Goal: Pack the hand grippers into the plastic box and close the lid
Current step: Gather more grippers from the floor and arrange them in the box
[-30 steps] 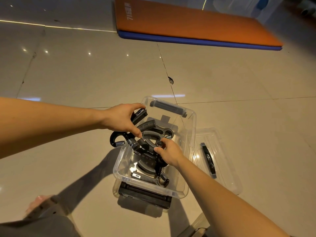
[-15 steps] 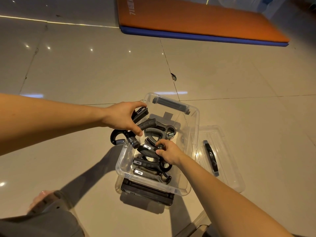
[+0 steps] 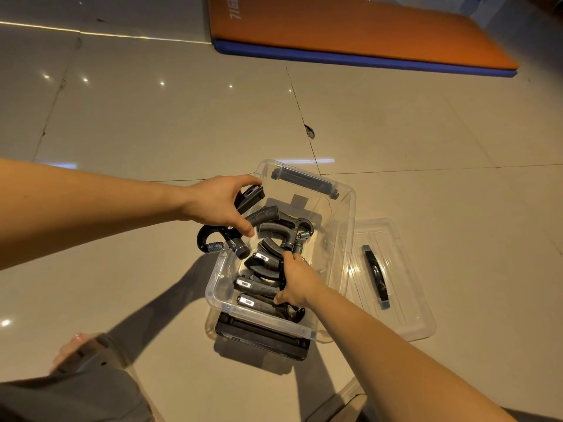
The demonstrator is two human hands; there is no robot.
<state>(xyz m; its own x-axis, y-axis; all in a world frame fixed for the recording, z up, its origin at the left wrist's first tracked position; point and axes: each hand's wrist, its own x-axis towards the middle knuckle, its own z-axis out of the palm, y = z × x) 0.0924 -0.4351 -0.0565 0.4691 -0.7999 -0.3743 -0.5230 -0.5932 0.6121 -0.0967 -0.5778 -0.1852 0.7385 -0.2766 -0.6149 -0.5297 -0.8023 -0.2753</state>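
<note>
Progress: we judge the packing well along, with most of the pieces inside and the closing not yet begun.
Done: several packed grippers (image 3: 259, 287) lie stacked in the plastic box (image 3: 259, 313), which sits on the floor (image 3: 152, 132) at the middle of our view.
Left to do: one loose gripper (image 3: 203, 237) has to go in, and then the lid (image 3: 405, 300) has to go on.
Left hand (image 3: 217, 205): its fingers are curled round the loose gripper, holding it over the box's 9 o'clock rim. The spring end hangs outside the wall and one handle tip pokes inside.
Right hand (image 3: 300, 280): it reaches into the box from 5 o'clock with its fingers and thumb wrapped over the packed grippers. To us it looks to be squaring up the stack.
Lid: it lies flat on the floor just beside the box at 3 o'clock, dark handle up and well off the opening.
Grippers counted: one in the left hand. We make out at least four in the box, three of them showing pale labels. Overlap hides any more.
Other things counted: one box, one lid, one black flat object (image 3: 262, 341) under the box's 6 o'clock end, and one orange mat (image 3: 350, 28) at 12 o'clock, well apart.
</note>
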